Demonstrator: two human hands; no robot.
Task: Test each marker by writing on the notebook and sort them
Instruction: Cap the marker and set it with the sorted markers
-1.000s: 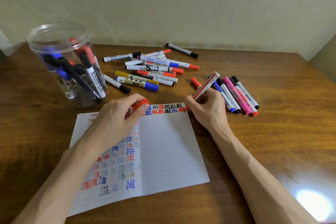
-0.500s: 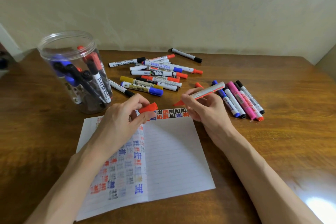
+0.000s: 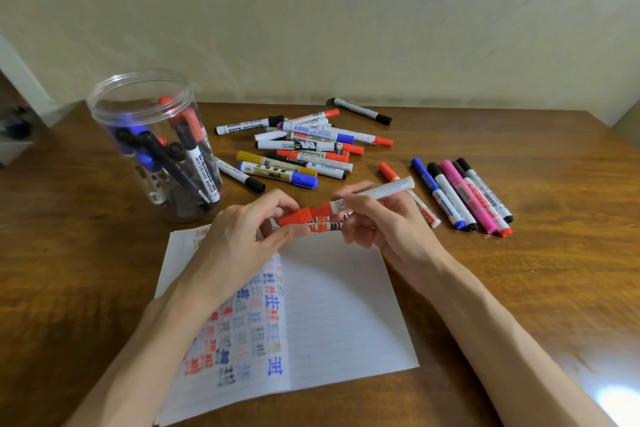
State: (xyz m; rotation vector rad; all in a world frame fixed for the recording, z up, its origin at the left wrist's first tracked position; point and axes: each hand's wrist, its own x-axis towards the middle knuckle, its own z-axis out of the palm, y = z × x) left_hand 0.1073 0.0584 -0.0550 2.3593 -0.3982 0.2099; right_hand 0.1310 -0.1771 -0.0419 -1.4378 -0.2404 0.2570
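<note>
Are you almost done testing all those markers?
Partway. Done: notebook rows of marks, a row of markers at right. In hand: left hand brings the red cap to the right hand's marker. Left: the loose pile.

Person's body as seen by the head camera. 2 hands and 2 forearms are showing, all of them bare.

The left hand (image 3: 242, 246) is showing over the top left part of the notebook (image 3: 339, 315), with knuckles and tendon lines standing out on its back. The left forearm (image 3: 149, 340) is crossing the notebook's lower left part and is looking long and slender, widening toward the frame edge.

The right hand (image 3: 384, 222) is showing at the notebook's top right corner, with slim fingers. The right forearm (image 3: 502, 322) is lying beyond the notebook's right edge and is looking lean, with the wrist narrowing just below the hand.
</note>
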